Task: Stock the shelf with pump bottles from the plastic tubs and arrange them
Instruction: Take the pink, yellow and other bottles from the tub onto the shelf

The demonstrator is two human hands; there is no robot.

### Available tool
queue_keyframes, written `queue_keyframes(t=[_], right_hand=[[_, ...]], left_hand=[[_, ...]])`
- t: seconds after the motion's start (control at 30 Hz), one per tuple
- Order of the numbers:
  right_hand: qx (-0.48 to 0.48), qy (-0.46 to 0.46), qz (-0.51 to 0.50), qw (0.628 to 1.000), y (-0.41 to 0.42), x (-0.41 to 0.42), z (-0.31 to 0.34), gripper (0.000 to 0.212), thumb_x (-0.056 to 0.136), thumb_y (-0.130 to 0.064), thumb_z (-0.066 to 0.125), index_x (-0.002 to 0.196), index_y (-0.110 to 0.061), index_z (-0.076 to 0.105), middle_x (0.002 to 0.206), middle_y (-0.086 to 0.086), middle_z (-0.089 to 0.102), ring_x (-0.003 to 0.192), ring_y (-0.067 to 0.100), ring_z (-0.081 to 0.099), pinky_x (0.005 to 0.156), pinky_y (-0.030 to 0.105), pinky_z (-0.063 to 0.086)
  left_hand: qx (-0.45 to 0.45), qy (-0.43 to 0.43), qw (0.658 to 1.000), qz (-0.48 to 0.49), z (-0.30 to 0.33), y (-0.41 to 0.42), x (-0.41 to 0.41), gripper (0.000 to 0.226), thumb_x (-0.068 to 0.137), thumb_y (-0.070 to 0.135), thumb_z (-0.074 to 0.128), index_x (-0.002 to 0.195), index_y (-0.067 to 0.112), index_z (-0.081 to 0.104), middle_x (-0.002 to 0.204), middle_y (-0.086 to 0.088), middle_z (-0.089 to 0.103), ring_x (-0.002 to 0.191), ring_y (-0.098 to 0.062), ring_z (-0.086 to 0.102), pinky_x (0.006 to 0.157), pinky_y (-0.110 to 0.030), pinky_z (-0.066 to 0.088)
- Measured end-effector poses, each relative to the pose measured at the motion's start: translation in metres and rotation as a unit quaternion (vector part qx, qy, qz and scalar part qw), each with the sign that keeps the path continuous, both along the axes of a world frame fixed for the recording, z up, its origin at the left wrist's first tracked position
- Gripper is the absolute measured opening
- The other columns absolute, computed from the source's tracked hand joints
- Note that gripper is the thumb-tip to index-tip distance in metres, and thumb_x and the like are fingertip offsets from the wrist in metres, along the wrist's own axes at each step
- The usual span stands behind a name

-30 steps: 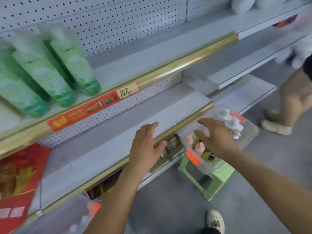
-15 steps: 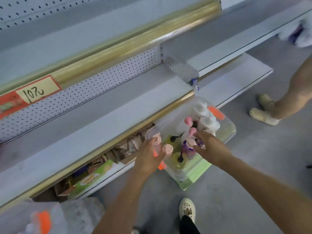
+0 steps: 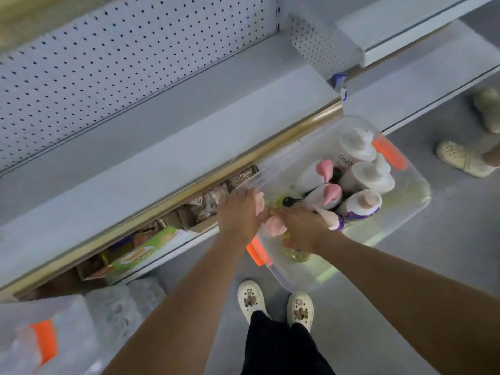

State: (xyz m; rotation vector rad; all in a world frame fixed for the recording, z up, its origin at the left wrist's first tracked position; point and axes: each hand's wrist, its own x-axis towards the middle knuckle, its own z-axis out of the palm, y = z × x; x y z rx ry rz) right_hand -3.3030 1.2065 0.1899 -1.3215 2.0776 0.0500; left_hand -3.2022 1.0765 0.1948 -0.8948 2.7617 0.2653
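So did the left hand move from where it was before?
Yes. The left hand left the shelf's gold edge and went down and right into the clear tub beside the right hand.

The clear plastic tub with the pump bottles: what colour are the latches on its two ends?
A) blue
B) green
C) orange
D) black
C: the clear plastic tub carries an orange latch on its far end and another orange latch on its near end, beside the left hand.
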Motion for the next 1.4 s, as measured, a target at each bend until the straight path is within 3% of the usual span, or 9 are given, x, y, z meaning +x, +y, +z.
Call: queue_keyframes(t=[0.13, 0.27, 0.5, 0.77, 0.93, 1.07, 1.13, 1.27, 1.4], right_hand=[[-0.044, -0.066, -0.055, 0.995, -0.005, 0.003, -0.019, 0.059, 0.079, -0.017, 0.064, 0.134, -0.028, 0.045, 0.122, -0.003, 0.059, 0.110, 0.022, 0.057, 0.070, 0.030, 0.043], [-0.088, -0.090, -0.099, 0.987, -0.004, 0.007, -0.033, 0.054, 0.076, -0.018, 0.066, 0.126, -0.031, 0.050, 0.104, -0.005, 0.065, 0.092, 0.020, 0.064, 0.062, 0.027, 0.042], [-0.107, -0.076, -0.125, 0.984, -0.001, 0.010, -0.031, 0.045, 0.082, -0.019, 0.063, 0.123, -0.034, 0.053, 0.099, -0.008, 0.066, 0.085, 0.018, 0.064, 0.060, 0.025, 0.039], [-0.120, -0.081, -0.155, 0.977, 0.009, 0.012, -0.012, 0.038, 0.083, -0.019, 0.065, 0.119, -0.028, 0.057, 0.105, -0.004, 0.069, 0.094, 0.021, 0.065, 0.069, 0.027, 0.046], [-0.150, -0.109, -0.198, 0.963, 0.016, 0.010, 0.027, 0.044, 0.079, -0.018, 0.070, 0.121, -0.023, 0.059, 0.080, -0.011, 0.063, 0.074, 0.016, 0.061, 0.068, 0.031, 0.050], [-0.174, -0.155, -0.233, 0.944, 0.013, -0.003, 0.076, 0.046, 0.076, -0.017, 0.077, 0.119, -0.019, 0.060, 0.078, -0.013, 0.059, 0.067, 0.003, 0.055, 0.057, 0.011, 0.040], [-0.186, -0.178, -0.253, 0.933, 0.012, -0.008, 0.102, 0.038, 0.072, -0.017, 0.079, 0.107, -0.018, 0.065, 0.072, -0.011, 0.058, 0.063, 0.000, 0.054, 0.057, 0.009, 0.042], [-0.243, -0.220, -0.267, 0.906, 0.013, -0.016, 0.152, 0.029, 0.066, -0.021, 0.084, 0.092, -0.022, 0.070, 0.080, -0.005, 0.072, 0.077, 0.013, 0.068, 0.072, 0.027, 0.055], [-0.300, -0.253, -0.273, 0.878, 0.012, -0.018, 0.206, 0.023, 0.070, -0.012, 0.084, 0.089, -0.016, 0.071, 0.082, -0.002, 0.074, 0.071, 0.001, 0.067, 0.070, 0.024, 0.054]], left_hand=[[-0.051, -0.011, 0.998, -0.045, -0.010, -0.004, -0.003, 0.049, 0.087, 0.061, 0.054, 0.121, 0.026, 0.053, 0.114, 0.008, 0.065, 0.115, -0.018, 0.049, 0.094, -0.036, 0.030], [-0.074, -0.030, 0.994, -0.075, -0.011, -0.007, -0.002, 0.048, 0.084, 0.057, 0.061, 0.117, 0.024, 0.049, 0.111, 0.008, 0.064, 0.114, -0.018, 0.045, 0.088, -0.036, 0.028], [-0.102, -0.071, 0.989, -0.084, -0.014, -0.008, -0.012, 0.046, 0.080, 0.051, 0.072, 0.111, 0.025, 0.051, 0.094, 0.005, 0.069, 0.103, -0.021, 0.046, 0.081, -0.037, 0.029], [-0.090, -0.064, 0.991, -0.080, -0.012, -0.010, -0.018, 0.044, 0.077, 0.046, 0.072, 0.110, 0.023, 0.057, 0.097, 0.002, 0.068, 0.103, -0.022, 0.047, 0.083, -0.036, 0.031], [-0.015, 0.035, 0.999, 0.005, 0.017, -0.017, -0.007, 0.057, 0.066, 0.053, 0.077, 0.117, 0.033, 0.061, 0.107, 0.009, 0.067, 0.103, -0.019, 0.051, 0.084, -0.032, 0.033], [0.098, 0.142, 0.981, 0.088, 0.065, -0.023, 0.009, 0.054, 0.062, 0.039, 0.081, 0.112, 0.032, 0.063, 0.105, 0.012, 0.066, 0.098, -0.015, 0.060, 0.090, -0.034, 0.045], [0.168, 0.200, 0.955, 0.137, 0.091, -0.023, 0.018, 0.053, 0.060, 0.027, 0.081, 0.111, 0.029, 0.063, 0.102, 0.015, 0.062, 0.094, -0.014, 0.060, 0.086, -0.033, 0.049], [0.278, 0.309, 0.886, 0.206, 0.141, -0.019, 0.036, 0.050, 0.060, 0.011, 0.081, 0.104, 0.026, 0.061, 0.098, 0.009, 0.064, 0.087, -0.013, 0.061, 0.074, -0.031, 0.052], [0.317, 0.379, 0.841, 0.219, 0.193, -0.013, 0.050, 0.051, 0.064, 0.006, 0.083, 0.106, 0.026, 0.062, 0.102, 0.008, 0.068, 0.084, -0.008, 0.064, 0.070, -0.023, 0.055]])
